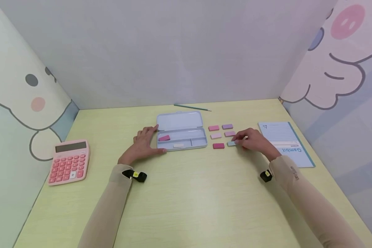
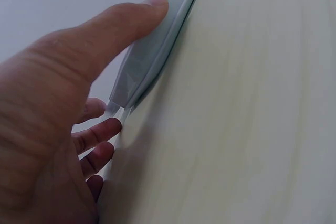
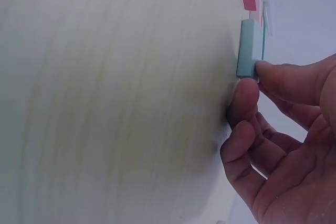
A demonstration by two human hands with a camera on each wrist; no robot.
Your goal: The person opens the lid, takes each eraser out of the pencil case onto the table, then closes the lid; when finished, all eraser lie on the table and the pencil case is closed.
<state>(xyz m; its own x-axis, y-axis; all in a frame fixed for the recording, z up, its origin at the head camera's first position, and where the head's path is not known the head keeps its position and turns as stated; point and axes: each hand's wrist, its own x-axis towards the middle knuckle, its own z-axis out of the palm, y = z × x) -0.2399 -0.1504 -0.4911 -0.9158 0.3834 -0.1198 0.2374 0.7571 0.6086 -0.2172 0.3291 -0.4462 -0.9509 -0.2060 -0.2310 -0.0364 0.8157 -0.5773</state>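
Observation:
A pale blue pencil case [image 1: 182, 131] lies with its lid up. My left hand [image 1: 142, 146] holds its left end, thumb along the front edge and a finger near the hinge; the left wrist view shows the thumb against the case's side [image 2: 152, 51]. A magenta eraser [image 1: 164, 138] lies in the case's rear compartment, a white one [image 1: 178, 145] in a front compartment. To the right, my right hand [image 1: 251, 139] pinches the end of a light blue eraser [image 3: 247, 48], which rests on the table. Beside it lie a dark pink eraser [image 1: 218, 146] and a mauve one [image 1: 230, 133].
Further back are a pink eraser [image 1: 214, 128], a purple eraser [image 1: 227, 126] and a pale pink eraser [image 1: 216, 136]. A green pencil [image 1: 192, 107] lies behind the case. A notepad [image 1: 297, 155] is at right, a pink calculator [image 1: 69, 162] at left. Walls enclose the table.

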